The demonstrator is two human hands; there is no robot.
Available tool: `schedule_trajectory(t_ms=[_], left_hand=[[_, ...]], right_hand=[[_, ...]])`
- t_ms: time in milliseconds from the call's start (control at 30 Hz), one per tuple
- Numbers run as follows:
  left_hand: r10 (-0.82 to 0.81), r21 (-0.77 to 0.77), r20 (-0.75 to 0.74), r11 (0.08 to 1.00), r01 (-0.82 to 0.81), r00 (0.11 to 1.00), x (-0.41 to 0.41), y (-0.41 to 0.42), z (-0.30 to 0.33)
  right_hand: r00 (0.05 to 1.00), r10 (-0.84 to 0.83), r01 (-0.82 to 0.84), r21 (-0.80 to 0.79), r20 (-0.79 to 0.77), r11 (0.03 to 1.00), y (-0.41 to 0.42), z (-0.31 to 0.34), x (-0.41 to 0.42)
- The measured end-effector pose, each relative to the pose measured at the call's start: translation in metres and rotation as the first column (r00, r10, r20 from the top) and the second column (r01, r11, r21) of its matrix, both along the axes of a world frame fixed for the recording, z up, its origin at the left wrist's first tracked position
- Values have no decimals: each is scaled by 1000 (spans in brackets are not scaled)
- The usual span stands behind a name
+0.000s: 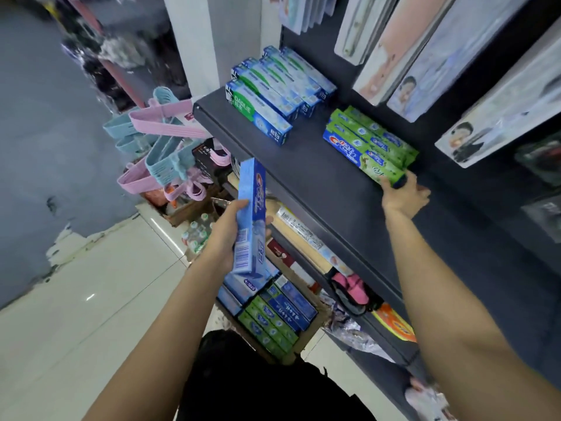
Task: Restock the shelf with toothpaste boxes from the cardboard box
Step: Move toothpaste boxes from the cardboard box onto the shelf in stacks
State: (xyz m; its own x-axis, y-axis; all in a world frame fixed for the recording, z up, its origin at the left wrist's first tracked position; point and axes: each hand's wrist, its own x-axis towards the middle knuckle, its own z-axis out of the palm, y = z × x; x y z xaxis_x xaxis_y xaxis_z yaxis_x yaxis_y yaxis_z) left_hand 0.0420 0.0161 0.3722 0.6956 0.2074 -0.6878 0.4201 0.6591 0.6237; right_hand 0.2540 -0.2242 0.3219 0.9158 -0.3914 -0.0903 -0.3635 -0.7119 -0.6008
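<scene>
My left hand [229, 229] grips a light blue toothpaste box [251, 220], held upright in front of the dark shelf [303, 174] edge. My right hand [405, 197] reaches onto the shelf and holds the near end of a green toothpaste box [381, 171] at the front of a stack of green boxes [370, 138]. A second stack of blue-and-green Darlie boxes [273, 92] lies further left on the same shelf. Below, on the floor, an open cardboard box [318, 322] holds several blue and green toothpaste boxes [273, 311].
Hanging packs [425, 56] crowd the wall above the shelf. Pink and blue plastic hangers [161, 141] hang left of the shelf end. Lower shelves carry more goods [303, 235]. Bottles [197, 232] stand on the tiled floor [106, 299] by another carton.
</scene>
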Motion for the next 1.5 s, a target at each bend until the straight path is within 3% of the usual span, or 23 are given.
schedule_trajectory(t_ms=[100, 167, 300, 467, 667, 800, 900, 967, 1000, 1067, 1133, 1200, 1300, 1433, 1500], left_hand=[[-48, -39, 45, 998, 50, 998, 10, -18, 1], [-67, -79, 108, 994, 76, 992, 17, -31, 4], [39, -268, 214, 963, 20, 976, 32, -50, 6], [-99, -161, 268, 976, 146, 958, 44, -63, 5], [-162, 68, 321, 987, 148, 933, 53, -77, 5], [-307, 282, 303, 933, 223, 902, 56, -77, 6], [-423, 421, 262, 859, 292, 867, 61, -72, 8], [-573, 605, 136, 694, 390, 808, 70, -68, 5], [-641, 729, 46, 546, 413, 766, 76, -66, -3], [-704, 903, -190, 147, 403, 684, 91, -59, -23], [-659, 887, -441, -217, 407, 609, 103, -53, -41], [-588, 799, -601, -438, 411, 541, 110, -48, -52], [-526, 707, -700, -606, 365, 483, 114, -46, -54], [-501, 662, -742, -652, 369, 445, 115, -44, -52], [-496, 657, -747, -656, 372, 444, 115, -45, -53]], right_hand=[[985, 37, -53, 90, 170, 995, -1, 12, -20], [964, 130, -192, 275, 230, 942, 3, 27, -59], [883, 469, -371, 591, -15, 717, 19, 65, -146], [797, 594, -302, 781, -107, 546, 44, 92, -184], [830, 545, -253, 792, -118, 556, 38, 95, -179], [909, 400, -126, 835, -120, 536, 20, 90, -170], [966, 258, -170, 731, -8, 660, 0, 82, -157], [960, 248, -277, 520, 127, 808, -14, 76, -144], [951, 252, -305, 411, 179, 859, -21, 74, -135], [932, 255, -316, 238, 257, 918, -32, 68, -111], [914, 256, -304, 115, 314, 946, -42, 58, -79], [899, 246, -281, 47, 362, 959, -49, 43, -46], [885, 220, -250, 21, 411, 968, -47, 23, 3], [917, 168, -177, -9, 360, 984, -33, 1, 54], [930, 32, -73, 99, 366, 992, -26, -6, 68]])
